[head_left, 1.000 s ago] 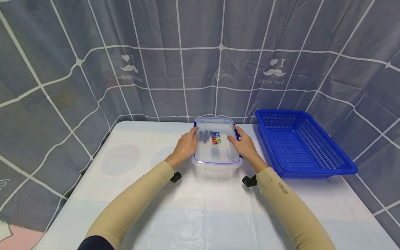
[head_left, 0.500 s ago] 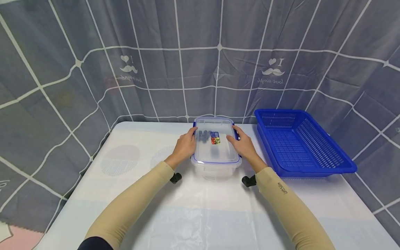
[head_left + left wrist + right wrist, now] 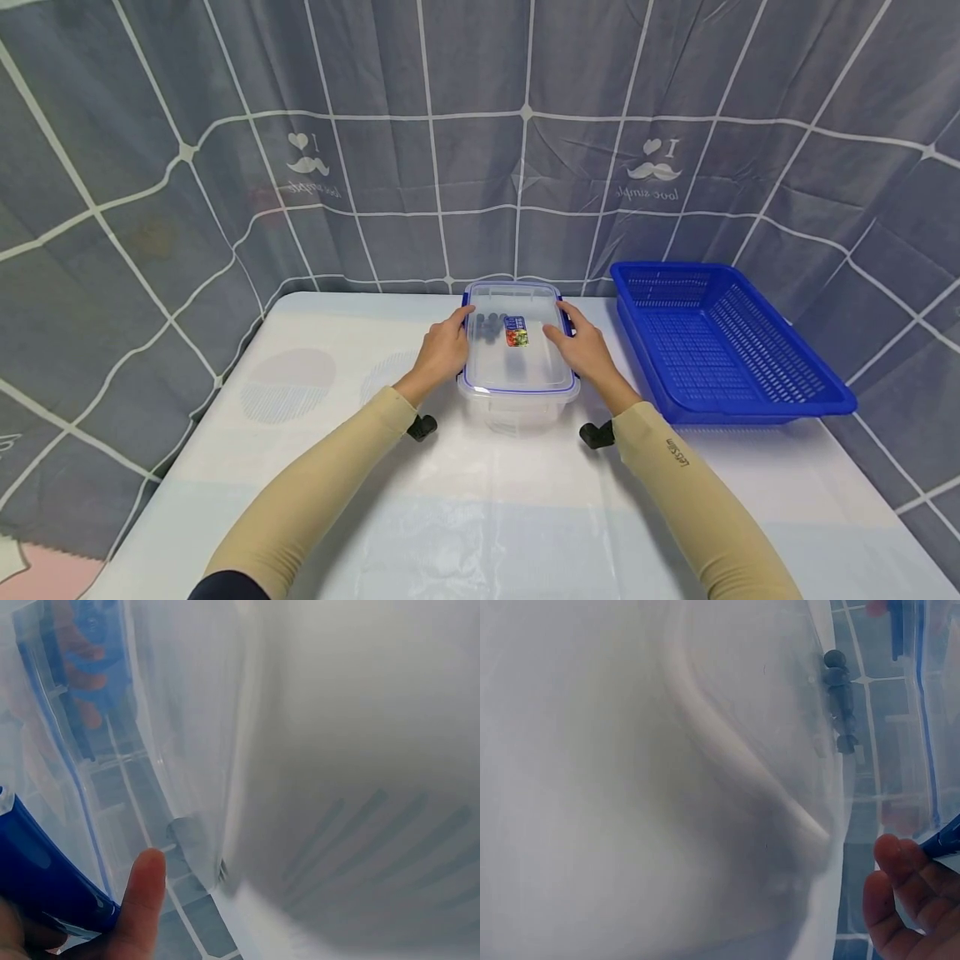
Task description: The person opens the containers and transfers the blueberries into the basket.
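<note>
1. The clear rectangular plastic storage box with a blue-rimmed lid [image 3: 517,354] stands at the far middle of the white tabletop [image 3: 480,508], lid seated on top.
2. The left hand [image 3: 444,348] rests on the box's left side, fingers curled over the blue side latch [image 3: 45,881]; the left wrist view shows one fingertip lying beside the latch.
3. The right hand [image 3: 587,348] grips the opposite side, fingers curled round the blue latch [image 3: 946,838] there.
4. Inside the box, a small dark grey object [image 3: 489,327] and a colourful label [image 3: 517,332] show through the lid; what the object is cannot be told.
5. Change over the last second: none of note. Both hands hold the same places on the latches, and the box has not shifted; only the view has moved slightly.
6. Judgement: the latches are being worked or pressed, and the lid has not come away.
7. A blue perforated plastic basket [image 3: 723,346] stands to the right, apart from the box.
</note>
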Demonstrator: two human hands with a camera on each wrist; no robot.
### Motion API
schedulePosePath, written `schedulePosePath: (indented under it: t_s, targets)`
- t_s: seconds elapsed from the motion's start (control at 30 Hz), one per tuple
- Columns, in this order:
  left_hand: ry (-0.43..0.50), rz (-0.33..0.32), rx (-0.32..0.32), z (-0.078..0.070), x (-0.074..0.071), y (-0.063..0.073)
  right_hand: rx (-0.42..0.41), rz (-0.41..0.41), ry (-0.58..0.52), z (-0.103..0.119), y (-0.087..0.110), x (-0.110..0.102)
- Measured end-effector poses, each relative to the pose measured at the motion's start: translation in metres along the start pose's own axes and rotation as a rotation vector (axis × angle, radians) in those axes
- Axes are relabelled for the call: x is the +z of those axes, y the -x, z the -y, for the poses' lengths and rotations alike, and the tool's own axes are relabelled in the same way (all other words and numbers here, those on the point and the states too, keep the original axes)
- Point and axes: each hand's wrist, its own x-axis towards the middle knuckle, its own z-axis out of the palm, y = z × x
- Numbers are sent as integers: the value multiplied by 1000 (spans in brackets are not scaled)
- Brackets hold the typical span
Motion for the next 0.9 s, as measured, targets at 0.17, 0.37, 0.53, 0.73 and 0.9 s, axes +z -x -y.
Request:
schedulePosePath:
  t_s: [0.17, 0.37, 0.53, 0.73, 0.9]
  targets:
    - [4, 1, 0, 0, -1, 0, 3, 6, -4, 2, 2, -1]
    - [28, -4, 7, 2, -1, 1, 5, 10, -16, 2, 3, -1]
    - [103, -22, -43, 14, 2, 3, 7, 17, -29, -1, 2, -1]
    - [100, -20, -3, 13, -1, 2, 0, -10, -43, -3, 1, -1]
    - [41, -43, -22, 10, -4, 2, -6, 2, -53, -3, 2, 2]
